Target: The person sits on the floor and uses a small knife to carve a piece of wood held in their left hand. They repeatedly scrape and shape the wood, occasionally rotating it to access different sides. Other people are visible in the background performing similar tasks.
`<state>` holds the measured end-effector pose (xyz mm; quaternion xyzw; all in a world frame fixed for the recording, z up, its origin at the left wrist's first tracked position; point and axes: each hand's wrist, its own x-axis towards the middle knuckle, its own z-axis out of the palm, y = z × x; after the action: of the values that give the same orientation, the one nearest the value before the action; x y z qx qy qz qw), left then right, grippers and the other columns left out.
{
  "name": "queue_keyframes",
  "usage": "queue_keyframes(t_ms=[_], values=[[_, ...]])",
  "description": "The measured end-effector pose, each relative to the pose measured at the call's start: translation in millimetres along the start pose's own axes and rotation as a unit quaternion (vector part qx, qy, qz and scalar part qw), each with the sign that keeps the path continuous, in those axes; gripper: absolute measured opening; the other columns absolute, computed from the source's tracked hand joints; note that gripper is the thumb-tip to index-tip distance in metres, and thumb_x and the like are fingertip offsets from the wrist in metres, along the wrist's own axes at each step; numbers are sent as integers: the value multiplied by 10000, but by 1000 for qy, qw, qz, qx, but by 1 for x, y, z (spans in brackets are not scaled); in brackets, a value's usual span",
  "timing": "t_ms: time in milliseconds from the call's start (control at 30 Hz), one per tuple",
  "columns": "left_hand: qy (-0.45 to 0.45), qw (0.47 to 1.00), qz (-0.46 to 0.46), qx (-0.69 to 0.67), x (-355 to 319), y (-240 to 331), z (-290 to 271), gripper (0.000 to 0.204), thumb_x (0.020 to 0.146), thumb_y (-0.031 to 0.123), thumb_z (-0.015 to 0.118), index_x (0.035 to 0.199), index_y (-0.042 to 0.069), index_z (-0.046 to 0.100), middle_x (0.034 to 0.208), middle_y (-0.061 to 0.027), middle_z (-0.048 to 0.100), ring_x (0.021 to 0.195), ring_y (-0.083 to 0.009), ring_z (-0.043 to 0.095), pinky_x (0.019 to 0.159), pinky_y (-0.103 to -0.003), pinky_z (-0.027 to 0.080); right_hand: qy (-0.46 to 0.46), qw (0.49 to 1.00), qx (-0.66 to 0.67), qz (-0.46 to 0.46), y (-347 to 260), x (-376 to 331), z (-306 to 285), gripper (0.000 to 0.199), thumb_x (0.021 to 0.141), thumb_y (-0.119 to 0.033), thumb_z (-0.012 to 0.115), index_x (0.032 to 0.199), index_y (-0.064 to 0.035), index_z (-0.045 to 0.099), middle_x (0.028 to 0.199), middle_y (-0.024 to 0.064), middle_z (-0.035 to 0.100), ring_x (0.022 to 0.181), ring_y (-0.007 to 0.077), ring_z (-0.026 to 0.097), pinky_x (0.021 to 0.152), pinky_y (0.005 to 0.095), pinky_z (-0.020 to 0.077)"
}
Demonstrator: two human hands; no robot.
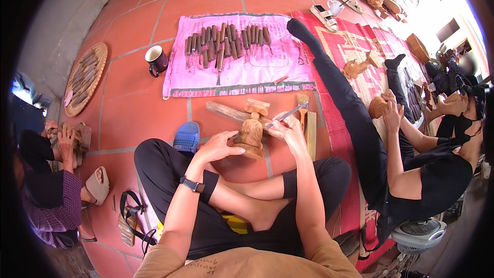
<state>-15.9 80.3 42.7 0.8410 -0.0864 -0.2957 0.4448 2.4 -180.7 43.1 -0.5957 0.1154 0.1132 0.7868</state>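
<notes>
A carved wooden figure [251, 133] with a flared base and a flat top stands tilted on the floor before my crossed legs. My left hand [220, 147] is closed around its base, thumb across the lower edge. My right hand [288, 129] grips a slim metal carving chisel [294, 110] beside the figure's right side, one end near the wood and the flat end pointing up to the right. Behind the figure lies a wooden bar [226, 111], partly hidden by it. A tan, brush-like tool [302, 100] lies just beyond my right hand.
Several wooden-handled carving tools [226, 41] lie on a pink cloth [180, 72] ahead. A mug [157, 61], a woven tray [77, 104] and a blue slipper [187, 138] are on the left. Another person's leg [345, 103] stretches over a red mat [337, 146] at right.
</notes>
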Motion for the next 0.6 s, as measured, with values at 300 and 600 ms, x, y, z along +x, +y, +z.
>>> queue_keyframes(t_ms=[300,600], values=[[-5,999,-2,-34,13,2,14,1038,700,439,837,1464,-72,354,1404,-261,512,1323,-339,494,1109,-379,374,-32,963,-221,-150,30,16,6,57,870,51,663,897,2,672,819,26,678,774,101,618,718,264,500],[68,998,-4,-1,21,15,28,982,771,438,783,1476,-72,329,1402,-280,505,1325,-354,492,1111,-385,374,-59,994,-80,-52,31,15,-2,106,906,67,609,993,7,621,988,57,679,949,121,632,850,275,511]])
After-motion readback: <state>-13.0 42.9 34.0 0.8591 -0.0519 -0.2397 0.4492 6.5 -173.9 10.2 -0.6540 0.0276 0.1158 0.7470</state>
